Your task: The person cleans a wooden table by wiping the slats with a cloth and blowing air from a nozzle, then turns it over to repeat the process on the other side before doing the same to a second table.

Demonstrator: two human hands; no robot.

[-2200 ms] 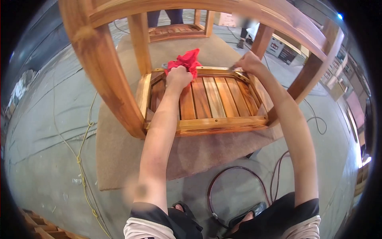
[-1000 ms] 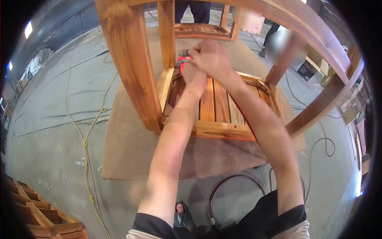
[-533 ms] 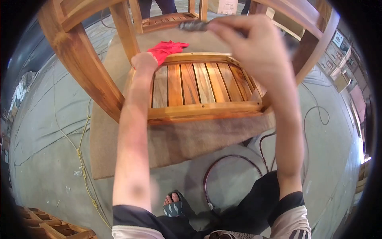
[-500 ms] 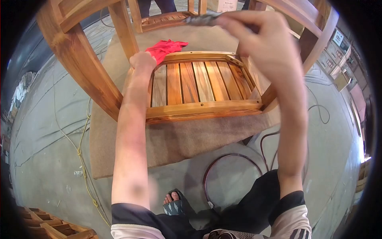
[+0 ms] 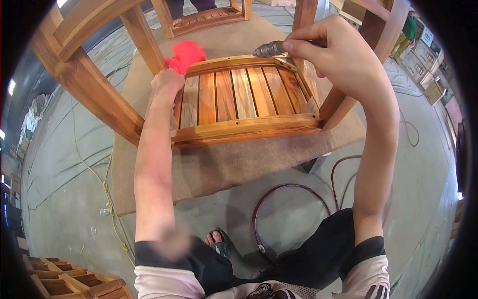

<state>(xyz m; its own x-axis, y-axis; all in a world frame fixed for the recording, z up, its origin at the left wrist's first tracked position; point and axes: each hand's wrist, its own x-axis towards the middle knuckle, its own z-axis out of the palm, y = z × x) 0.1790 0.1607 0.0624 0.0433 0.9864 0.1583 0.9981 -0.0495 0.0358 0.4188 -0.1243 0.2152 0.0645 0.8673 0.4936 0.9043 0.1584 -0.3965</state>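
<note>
A wooden chair frame lies upturned, with its slatted seat [image 5: 233, 97] low between the raised legs. My left hand [image 5: 168, 80] is closed on a bright red cloth [image 5: 186, 57] at the left end of the seat, near a leg. The cloth sticks out past the fist and is slightly blurred. Above the seat's far right corner, my right hand [image 5: 338, 62] grips a grey metal tool with a ridged body and tapered tip [image 5: 269, 49]. Its tip points left over the far rail; the rest of the tool is hidden in the hand.
The chair rests on a brown padded table top [image 5: 219, 174]. A dark red hose [image 5: 289, 186] loops on the floor by my feet. Another slatted wooden piece [image 5: 206, 19] stands at the far end, with a person behind it. Stacked wooden frames [image 5: 74, 279] are at lower left.
The tool in my right hand has come lower and to the right, closer to the seat. My left hand and the red cloth have shifted a little left in view.
</note>
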